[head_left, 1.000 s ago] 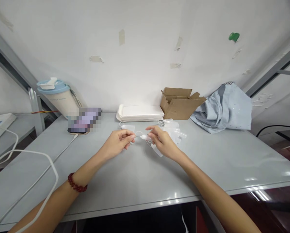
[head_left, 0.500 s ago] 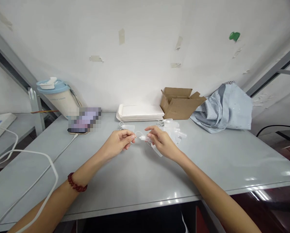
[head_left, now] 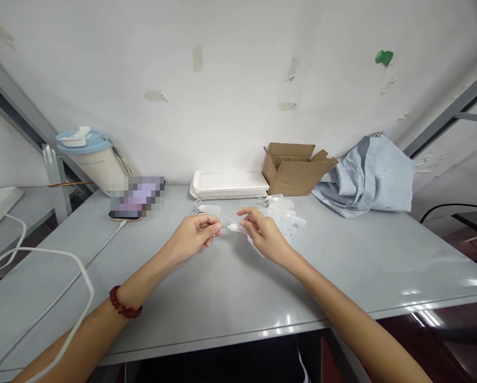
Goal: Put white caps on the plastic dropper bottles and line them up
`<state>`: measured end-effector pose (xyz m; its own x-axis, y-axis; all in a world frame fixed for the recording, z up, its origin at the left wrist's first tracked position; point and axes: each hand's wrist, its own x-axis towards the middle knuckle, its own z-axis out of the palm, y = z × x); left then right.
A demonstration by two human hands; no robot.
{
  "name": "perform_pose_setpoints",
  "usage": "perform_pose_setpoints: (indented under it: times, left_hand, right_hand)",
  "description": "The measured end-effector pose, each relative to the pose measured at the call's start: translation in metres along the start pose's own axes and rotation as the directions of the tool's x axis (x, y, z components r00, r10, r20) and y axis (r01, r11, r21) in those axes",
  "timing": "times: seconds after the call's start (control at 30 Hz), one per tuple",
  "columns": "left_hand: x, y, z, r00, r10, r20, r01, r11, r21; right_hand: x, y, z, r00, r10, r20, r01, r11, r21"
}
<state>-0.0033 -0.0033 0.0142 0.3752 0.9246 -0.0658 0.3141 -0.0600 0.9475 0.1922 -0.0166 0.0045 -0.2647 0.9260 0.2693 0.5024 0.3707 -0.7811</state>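
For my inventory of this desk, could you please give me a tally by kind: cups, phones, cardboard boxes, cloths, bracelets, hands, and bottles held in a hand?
Cup: 1
Phone: 1
Box: 1
Cloth: 1
Bracelet: 1
Left hand and right hand: 2
Held bottle: 1
Total: 8, without the other bottles, which overlap too much to count.

From the person's head, the camera looks forward and down, from near, over the desk [head_left: 226, 292]. The left hand [head_left: 196, 234] and right hand [head_left: 269, 235] appear close to the centre, the wall [head_left: 238, 122] at twelve o'clock, the near edge [head_left: 206, 342] at six.
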Motion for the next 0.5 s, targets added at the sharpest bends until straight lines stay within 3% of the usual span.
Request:
perform_pose_setpoints:
  times: [0.2,0.5]
  left_hand:
    - [-0.002,-0.001,0.010,0.993,0.005,-0.121,0.002,0.998,0.057]
    - [-0.004,0.000,0.013,0.992,-0.027,-0.119,0.032,0.999,0.035]
  right_hand:
    - [-0.003,0.005,0.010,1.000,-0.017,-0.025,0.015,0.998,-0.055]
    - [-0.006,0.003,0.015,1.000,-0.025,-0.012,0.024,0.999,-0.039]
